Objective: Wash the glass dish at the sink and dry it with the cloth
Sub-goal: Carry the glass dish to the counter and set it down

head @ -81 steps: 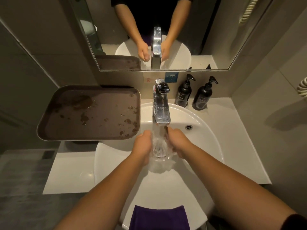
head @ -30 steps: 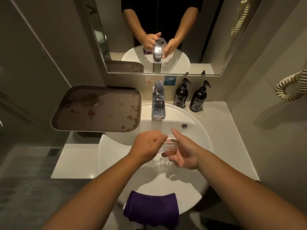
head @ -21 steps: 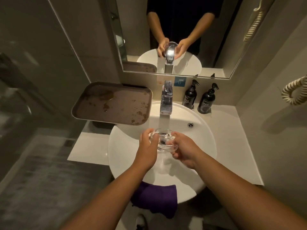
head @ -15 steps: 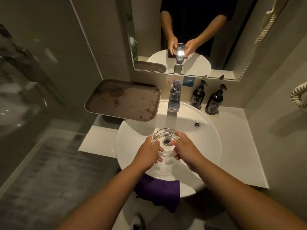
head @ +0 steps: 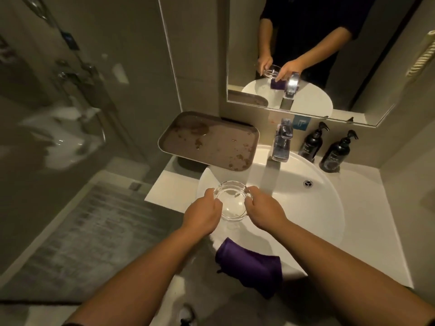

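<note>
Both hands' (head: 202, 214) fingertips hidden behind clear glass dish (head: 233, 200) rim

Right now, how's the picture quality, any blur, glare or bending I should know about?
Head view: dim, warm light; the left side is smeared by motion blur; wide-angle bending curves the mirror edges; a bright glint shows on the faucet's reflection; the glass dish, held by left hand and right hand, stays fairly sharp.

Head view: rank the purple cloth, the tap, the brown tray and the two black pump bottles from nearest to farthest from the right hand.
From the right hand:
1. Tap, straight behind it at the basin's back.
2. Purple cloth, draped over the near rim; too close to the tap to rank surely.
3. Brown tray, back left.
4. Pump bottles, back right; too close to the tray to rank surely.
</note>
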Tool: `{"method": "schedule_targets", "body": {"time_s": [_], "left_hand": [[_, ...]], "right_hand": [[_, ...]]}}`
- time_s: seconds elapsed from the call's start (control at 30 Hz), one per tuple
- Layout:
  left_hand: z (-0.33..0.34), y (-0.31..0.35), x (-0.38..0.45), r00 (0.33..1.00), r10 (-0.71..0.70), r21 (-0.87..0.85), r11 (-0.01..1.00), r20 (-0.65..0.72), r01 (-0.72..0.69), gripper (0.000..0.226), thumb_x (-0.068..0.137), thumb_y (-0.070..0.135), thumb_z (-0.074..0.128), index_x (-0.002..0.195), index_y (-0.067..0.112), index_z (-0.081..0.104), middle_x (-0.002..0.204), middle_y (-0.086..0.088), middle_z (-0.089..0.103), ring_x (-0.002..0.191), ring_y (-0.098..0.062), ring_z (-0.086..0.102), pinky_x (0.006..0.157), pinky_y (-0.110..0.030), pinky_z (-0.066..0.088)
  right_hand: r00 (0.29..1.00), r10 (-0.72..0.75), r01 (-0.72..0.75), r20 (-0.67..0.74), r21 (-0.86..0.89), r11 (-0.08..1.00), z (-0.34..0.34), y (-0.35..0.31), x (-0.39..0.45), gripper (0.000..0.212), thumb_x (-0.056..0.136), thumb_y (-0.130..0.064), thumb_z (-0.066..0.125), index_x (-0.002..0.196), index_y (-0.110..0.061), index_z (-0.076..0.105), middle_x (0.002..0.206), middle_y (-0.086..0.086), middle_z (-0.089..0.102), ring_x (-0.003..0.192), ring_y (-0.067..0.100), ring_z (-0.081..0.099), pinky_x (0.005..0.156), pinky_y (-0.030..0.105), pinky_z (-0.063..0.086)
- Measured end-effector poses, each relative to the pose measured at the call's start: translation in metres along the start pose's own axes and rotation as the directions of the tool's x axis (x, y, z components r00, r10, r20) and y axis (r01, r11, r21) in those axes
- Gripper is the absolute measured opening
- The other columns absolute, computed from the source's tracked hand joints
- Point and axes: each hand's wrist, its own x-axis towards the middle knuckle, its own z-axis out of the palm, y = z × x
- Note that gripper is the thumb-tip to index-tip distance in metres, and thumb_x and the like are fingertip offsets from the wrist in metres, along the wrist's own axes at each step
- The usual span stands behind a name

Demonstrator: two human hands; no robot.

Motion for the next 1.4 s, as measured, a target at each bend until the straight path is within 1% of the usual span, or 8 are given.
{"method": "schedule_targets", "body": {"time_s": [0.2, 0.43, 0.63, 0.77, 0.87, 1.0, 1.23, 1.4], "left_hand": [[-0.029, -0.053, 0.019, 0.999, -0.032, 0.024, 0.999, -0.031, 0.033, 0.038, 0.1, 0.031, 0.031, 0.129, 0.011, 0.046, 0.112, -0.016, 0.067, 0.098, -0.034, 0.061, 0.083, -0.04, 0.049], [-0.053, -0.126, 0.066, 0.991, -0.128, -0.019, 0.992, -0.041, 0.127, 0.038, 0.1, 0.024, 0.034, 0.134, 0.01, 0.04, 0.117, -0.02, 0.065, 0.105, -0.039, 0.06, 0.088, -0.043, 0.049], [-0.055, -0.18, 0.104, 0.982, -0.19, -0.008, 0.982, -0.018, 0.19, 0.032, 0.099, 0.019, 0.034, 0.128, 0.008, 0.043, 0.11, -0.022, 0.066, 0.097, -0.041, 0.062, 0.077, -0.041, 0.046], [-0.049, -0.203, 0.119, 0.978, -0.207, 0.002, 0.978, 0.007, 0.207, 0.03, 0.1, 0.021, 0.031, 0.124, 0.009, 0.043, 0.109, -0.022, 0.066, 0.097, -0.039, 0.062, 0.078, -0.041, 0.046], [-0.04, -0.208, 0.125, 0.979, -0.202, 0.028, 0.979, 0.024, 0.201, 0.032, 0.103, 0.025, 0.029, 0.127, 0.008, 0.043, 0.109, -0.021, 0.067, 0.1, -0.039, 0.063, 0.075, -0.038, 0.045], [-0.031, -0.21, 0.129, 0.981, -0.194, 0.054, 0.98, 0.017, 0.192, 0.035, 0.105, 0.028, 0.027, 0.127, 0.007, 0.043, 0.11, -0.02, 0.067, 0.101, -0.038, 0.063, 0.077, -0.039, 0.047], [-0.023, -0.21, 0.134, 0.971, -0.238, 0.097, 0.967, 0.032, 0.234, 0.039, 0.105, 0.026, 0.024, 0.138, 0.007, 0.037, 0.116, -0.018, 0.066, 0.105, -0.037, 0.062, 0.079, -0.039, 0.047], [-0.02, -0.211, 0.138, 0.964, -0.263, 0.155, 0.955, 0.046, 0.253, 0.041, 0.104, 0.024, 0.026, 0.143, 0.01, 0.031, 0.117, -0.016, 0.066, 0.105, -0.035, 0.063, 0.079, -0.039, 0.048]], "right_hand": [[0.999, -0.048, 0.049, 0.018, -0.081, 0.995, 0.023, -0.057, 0.029, 0.038, 0.099, -0.028, 0.036, 0.134, -0.02, 0.051, 0.119, 0.011, 0.067, 0.103, 0.032, 0.062, 0.081, 0.037, 0.049], [1.0, -0.029, 0.029, 0.002, -0.031, 0.999, 0.079, -0.125, 0.079, 0.035, 0.101, -0.029, 0.043, 0.135, -0.022, 0.052, 0.124, 0.007, 0.067, 0.106, 0.028, 0.064, 0.087, 0.038, 0.052], [0.995, 0.09, -0.09, 0.051, 0.006, 0.996, 0.129, -0.162, 0.118, 0.031, 0.102, -0.026, 0.048, 0.13, -0.016, 0.052, 0.125, 0.007, 0.065, 0.107, 0.026, 0.063, 0.089, 0.033, 0.049], [0.975, 0.168, -0.167, 0.148, -0.015, 0.986, 0.158, -0.167, 0.133, 0.04, 0.095, -0.022, 0.061, 0.132, -0.016, 0.048, 0.125, 0.007, 0.064, 0.104, 0.025, 0.064, 0.08, 0.028, 0.048], [0.962, 0.205, -0.199, 0.18, -0.048, 0.979, 0.168, -0.162, 0.14, 0.039, 0.097, -0.018, 0.059, 0.134, -0.014, 0.045, 0.126, 0.009, 0.062, 0.106, 0.026, 0.063, 0.08, 0.027, 0.05], [0.963, 0.222, -0.216, 0.154, -0.053, 0.975, 0.174, -0.156, 0.144, 0.04, 0.098, -0.016, 0.056, 0.136, -0.015, 0.044, 0.125, 0.009, 0.063, 0.105, 0.026, 0.064, 0.081, 0.029, 0.051], [0.957, 0.233, -0.211, 0.173, -0.133, 0.968, 0.182, -0.151, 0.15, 0.064, 0.097, -0.022, 0.059, 0.151, -0.02, 0.026, 0.123, 0.005, 0.062, 0.098, 0.019, 0.064, 0.081, 0.03, 0.058], [0.956, 0.239, -0.213, 0.172, -0.159, 0.964, 0.182, -0.151, 0.151, 0.058, 0.098, -0.018, 0.054, 0.15, -0.016, 0.027, 0.122, 0.01, 0.062, 0.102, 0.024, 0.065, 0.086, 0.035, 0.058]]}}
